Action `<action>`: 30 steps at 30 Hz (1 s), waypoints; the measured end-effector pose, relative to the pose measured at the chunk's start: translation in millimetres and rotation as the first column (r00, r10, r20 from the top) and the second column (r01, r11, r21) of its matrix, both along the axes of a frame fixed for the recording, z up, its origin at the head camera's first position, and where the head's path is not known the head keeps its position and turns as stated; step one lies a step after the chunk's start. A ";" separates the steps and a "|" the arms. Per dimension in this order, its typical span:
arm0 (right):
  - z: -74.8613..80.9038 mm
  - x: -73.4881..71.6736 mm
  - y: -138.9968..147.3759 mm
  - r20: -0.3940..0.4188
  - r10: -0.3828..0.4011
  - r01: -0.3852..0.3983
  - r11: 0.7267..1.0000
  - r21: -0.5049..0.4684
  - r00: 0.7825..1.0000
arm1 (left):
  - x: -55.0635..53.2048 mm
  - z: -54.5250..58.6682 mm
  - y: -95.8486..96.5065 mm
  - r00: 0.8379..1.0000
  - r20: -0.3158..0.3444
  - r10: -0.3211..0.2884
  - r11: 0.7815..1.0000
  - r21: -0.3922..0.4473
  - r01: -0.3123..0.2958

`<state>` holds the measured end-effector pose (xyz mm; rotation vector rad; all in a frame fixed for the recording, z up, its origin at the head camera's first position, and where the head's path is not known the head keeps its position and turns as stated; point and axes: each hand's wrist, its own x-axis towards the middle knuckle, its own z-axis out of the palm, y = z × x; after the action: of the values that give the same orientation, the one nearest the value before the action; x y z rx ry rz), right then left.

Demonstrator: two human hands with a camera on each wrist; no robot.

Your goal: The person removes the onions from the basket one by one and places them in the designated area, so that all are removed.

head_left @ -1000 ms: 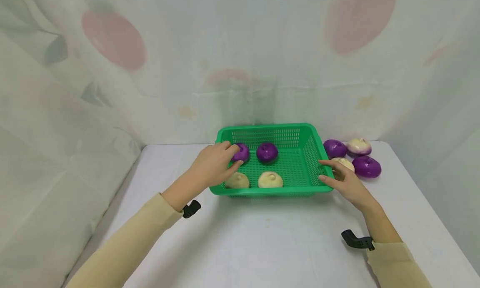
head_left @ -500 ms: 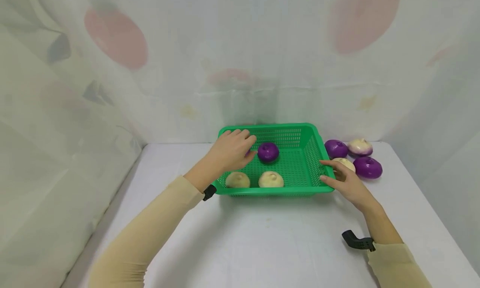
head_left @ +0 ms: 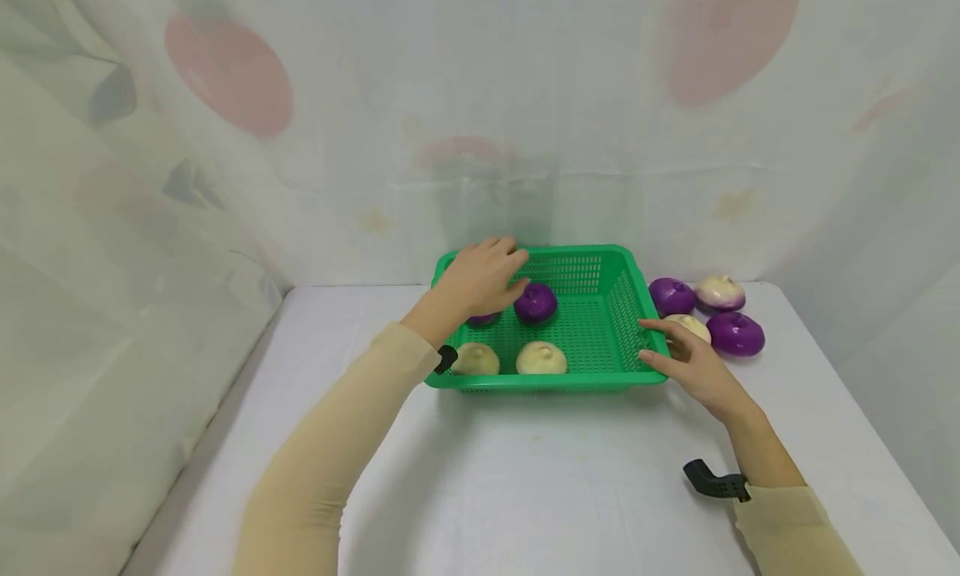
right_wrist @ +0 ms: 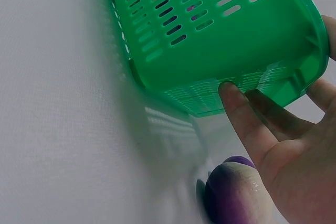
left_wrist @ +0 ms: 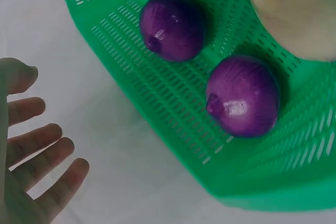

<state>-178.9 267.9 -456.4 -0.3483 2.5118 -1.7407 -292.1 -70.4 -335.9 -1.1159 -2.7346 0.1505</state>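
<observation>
A green plastic basket (head_left: 540,382) with slotted sides stands on the table. Inside it lie two purple onions (head_left: 536,303) at the back and two cream-coloured, onion-shaped vegetables (head_left: 542,358) at the front. My left hand (head_left: 480,280) hovers over the back left of the basket, partly covering the left purple onion (head_left: 482,319). Its fingers (left_wrist: 39,145) are spread and hold nothing in the left wrist view, outside the rim. With thumb and fingers on both sides of the rim, my right hand (head_left: 701,372) grips the basket's right end.
Right of the basket sit two purple onions (head_left: 736,334), a white and purple one (head_left: 720,293) and a cream one (head_left: 688,326), partly behind my right hand. A pale patterned curtain (head_left: 360,126) hangs behind the white table (head_left: 525,493).
My left hand has moved from the left purple onion, back and to the right toward the far rim, uncovering the left cream vegetable. The right hand keeps its place on the basket.
</observation>
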 end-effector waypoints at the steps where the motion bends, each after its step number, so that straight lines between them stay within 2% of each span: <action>1: 0.2 0.1 0.1 -0.001 0.000 0.000 1.000 0.000 1.000 | -2.4 -1.5 2.0 1.000 0.010 0.003 1.000 0.003 -0.003; 13: -2.8 1.8 -1.3 0.000 0.000 0.000 1.000 0.004 1.000 | -27.2 -34.3 20.6 0.996 0.076 0.047 0.999 -0.007 -0.046; 22: -3.6 2.4 -1.3 -0.001 -0.003 0.003 1.000 0.002 1.000 | -35.1 -51.2 39.8 0.987 0.143 0.068 0.998 -0.025 -0.065; 27: -4.0 4.1 -0.9 0.001 -0.004 0.004 1.000 0.005 1.000 | -37.8 -62.4 48.5 0.973 0.204 0.105 0.994 -0.063 -0.094; 30: -4.0 5.1 -0.9 0.005 -0.005 0.005 1.000 0.009 1.000 | -39.0 -68.5 50.6 0.959 0.251 0.129 0.990 -0.085 -0.112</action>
<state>-173.8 267.0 -460.5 -0.3364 2.5182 -1.7294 -331.0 -19.7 -404.4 -1.0516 -3.0509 0.1270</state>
